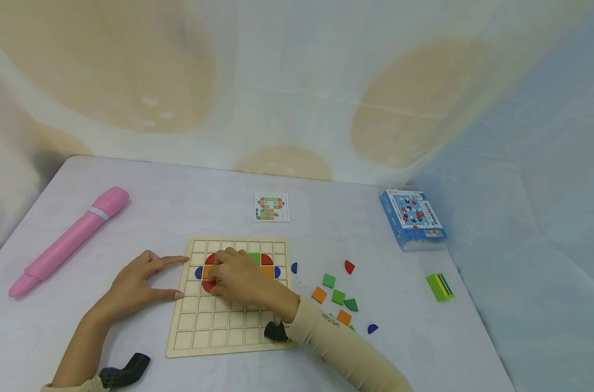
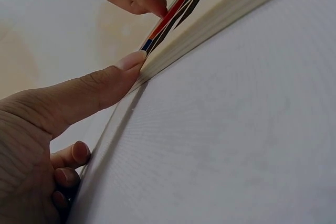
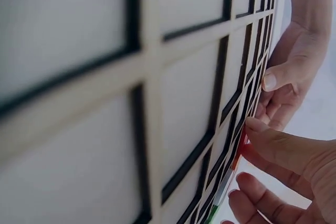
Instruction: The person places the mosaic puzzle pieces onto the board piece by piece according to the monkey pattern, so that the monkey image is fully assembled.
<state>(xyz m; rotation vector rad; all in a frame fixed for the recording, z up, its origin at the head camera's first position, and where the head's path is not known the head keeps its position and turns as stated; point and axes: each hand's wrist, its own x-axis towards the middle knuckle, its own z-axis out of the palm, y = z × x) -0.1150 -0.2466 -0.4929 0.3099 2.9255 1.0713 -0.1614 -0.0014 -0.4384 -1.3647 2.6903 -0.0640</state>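
A pale wooden grid board (image 1: 218, 337) lies flat on the table. In its upper rows sit red quarter-circles, orange squares, a green square (image 1: 254, 257) and blue half-circles (image 1: 277, 271). My left hand (image 1: 135, 286) is at the board's left side, thumb and index finger spread and touching its edge; the left wrist view shows the thumb (image 2: 105, 85) against that edge. Over the upper middle cells, my right hand (image 1: 245, 277) pinches a red quarter-circle piece (image 1: 209, 286) at the board. Its fingers hide some of the neighbouring cells.
Right of the board lie loose pieces, including a green square (image 1: 329, 280), an orange square (image 1: 319, 294) and a red quarter-circle (image 1: 349, 267). A pattern card (image 1: 271, 207) lies behind the board. Farther out are a blue box (image 1: 411, 218), a green block (image 1: 440, 287) and a pink umbrella-like object (image 1: 71, 242).
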